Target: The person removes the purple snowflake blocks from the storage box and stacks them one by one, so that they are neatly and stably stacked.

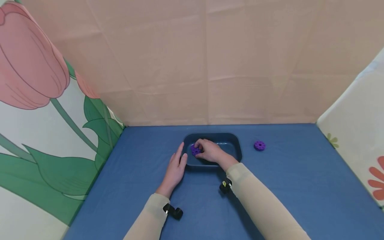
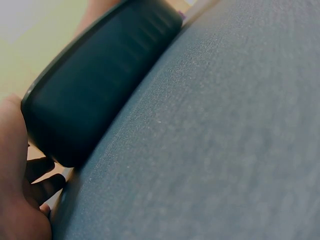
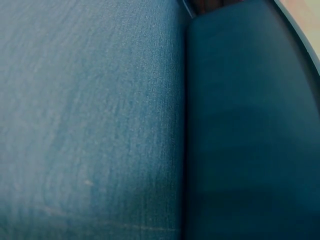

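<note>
In the head view a dark blue rectangular tray lies on the table. Inside its left part is a round purple disc with small holes, pinched between the thumb and fingers of my right hand. My left hand rests along the tray's left end, its fingers straight. The left wrist view shows that hand against the end of the tray. Only the tray's outer side fills the right wrist view, with the right hand's fingers hidden there.
A second purple disc with holes lies on the blue tablecloth, right of the tray. Behind the table hangs a beige cloth. A flower-printed cloth borders the left side, and a white one the right.
</note>
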Demonstrator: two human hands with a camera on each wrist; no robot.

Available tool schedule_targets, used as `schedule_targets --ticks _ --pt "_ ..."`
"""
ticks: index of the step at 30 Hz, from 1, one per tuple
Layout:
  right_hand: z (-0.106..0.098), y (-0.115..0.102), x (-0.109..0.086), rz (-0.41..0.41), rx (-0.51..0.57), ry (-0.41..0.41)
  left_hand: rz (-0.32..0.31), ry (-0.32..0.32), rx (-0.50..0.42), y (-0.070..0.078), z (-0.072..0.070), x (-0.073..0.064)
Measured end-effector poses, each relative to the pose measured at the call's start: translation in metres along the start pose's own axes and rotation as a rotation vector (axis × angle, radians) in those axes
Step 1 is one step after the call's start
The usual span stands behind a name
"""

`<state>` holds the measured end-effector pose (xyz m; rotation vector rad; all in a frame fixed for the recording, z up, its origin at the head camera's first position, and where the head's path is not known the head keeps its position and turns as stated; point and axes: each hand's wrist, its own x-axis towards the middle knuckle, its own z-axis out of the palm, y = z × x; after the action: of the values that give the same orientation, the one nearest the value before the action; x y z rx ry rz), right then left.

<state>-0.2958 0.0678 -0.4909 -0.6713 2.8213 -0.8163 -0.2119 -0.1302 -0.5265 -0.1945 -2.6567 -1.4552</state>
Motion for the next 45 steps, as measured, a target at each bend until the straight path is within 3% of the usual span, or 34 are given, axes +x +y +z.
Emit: schedule_targets --ticks 7,23,32,45 --pt "0.0 -0.001 0.001 0.037 -0.006 -0.013 0.0 0.005 0.004 0.0 0.0 0.0" --pt "-0.001 -0.001 -0.001 0.038 -0.01 -0.007 -0.02 0.011 0.014 0.0 0.001 0.0" --pt "-0.005 0.0 -0.004 0.046 0.024 0.064 -0.021 -0.001 0.014 0.001 0.001 0.0" --pt "-0.029 -0.007 -0.018 0.069 0.074 0.209 -0.022 0.001 0.011 0.002 0.001 0.0"
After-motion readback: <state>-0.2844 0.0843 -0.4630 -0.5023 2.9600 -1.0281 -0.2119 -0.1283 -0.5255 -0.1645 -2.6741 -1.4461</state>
